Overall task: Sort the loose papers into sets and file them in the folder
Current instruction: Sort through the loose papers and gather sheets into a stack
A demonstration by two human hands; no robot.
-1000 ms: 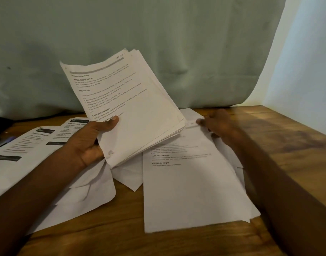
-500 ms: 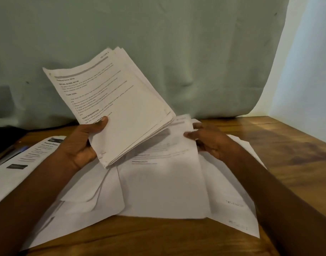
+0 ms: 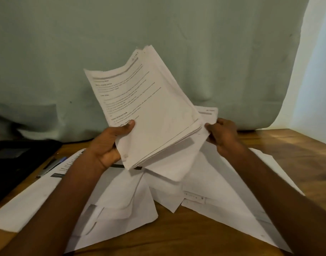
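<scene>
The left hand grips a thick stack of papers by its lower left corner, thumb pressed across the printed top page and the other fingers hidden behind the sheets. The stack is held up off the table, tilted back and to the left, so its printed face shows (the small text is too blurred to read, apart from a heading that looks like "TASK DESCRIPTION"). The edges of the sheets fan slightly along the lower right side.

The right hand pinches the upper edge of 1 single sheet, just beside the lower right corner of the stack; the sheet hangs down from that pinch, passes under the stack and curls toward the table.

More loose papers lie spread and overlapping on the wooden table, below and between both forearms. Some are printed, with dark bars showing; others lie blank side up.

At the far left of the table sits a dark flat object, which may be the folder, though I cannot tell for certain. A pen lies just beside it, near the edge of the papers. A pale green cloth hangs behind the table.
</scene>
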